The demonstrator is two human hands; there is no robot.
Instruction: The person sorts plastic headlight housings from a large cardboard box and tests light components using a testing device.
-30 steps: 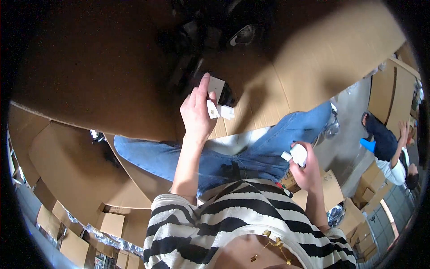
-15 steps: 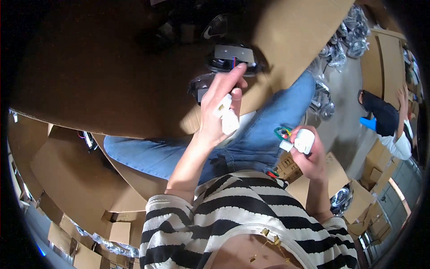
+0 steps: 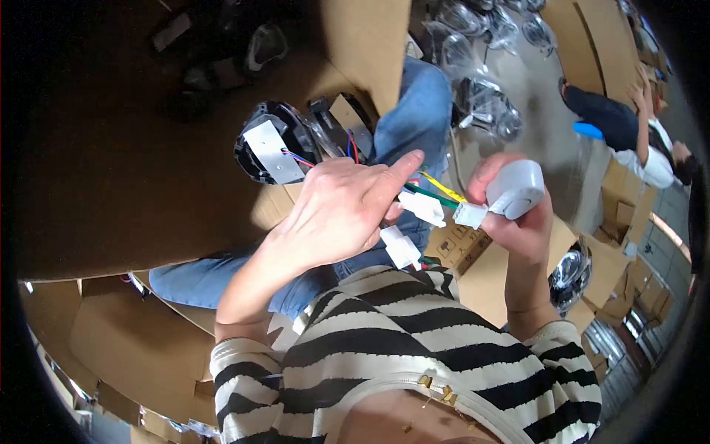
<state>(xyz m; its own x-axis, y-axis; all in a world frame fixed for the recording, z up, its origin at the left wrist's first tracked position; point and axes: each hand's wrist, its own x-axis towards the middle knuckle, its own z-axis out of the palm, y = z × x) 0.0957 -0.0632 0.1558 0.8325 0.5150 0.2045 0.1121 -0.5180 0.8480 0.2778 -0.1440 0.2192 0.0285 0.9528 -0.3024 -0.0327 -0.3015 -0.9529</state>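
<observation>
Now the two hands are close together, where half a second ago they were well apart and the left index finger was out by a metal plate in the box. The left hand (image 3: pixel 333 211) reaches across the lap, its index finger stretched out and its other fingers curled under; two white plugs poke out below it, an upper plug (image 3: pixel 423 209) and a lower plug (image 3: pixel 400 247). Thumb and curled fingers seem closed on them, though the underside of that grip is hidden.

The right hand (image 3: pixel 521 233) has its fingers wrapped around a rounded white part (image 3: pixel 516 185), with a small white connector (image 3: pixel 470 214) beside it. From this connector a yellow wire (image 3: pixel 442 187) and a green wire (image 3: pixel 431 194) run towards the left index finger; whether the finger touches them I cannot tell. The small connector now sits just beside the upper plug, so the pieces from both hands are within easy reach of one another; nothing shows them joined.

Beyond the left hand, by the edge of the cardboard box (image 3: pixel 140 200), lies a black part (image 3: pixel 255 118) with a metal plate (image 3: pixel 274 152) and thin red and blue wires (image 3: pixel 299 158). A second plated part (image 3: pixel 347 115) is next to it, near the jeans leg (image 3: pixel 418 122).
</observation>
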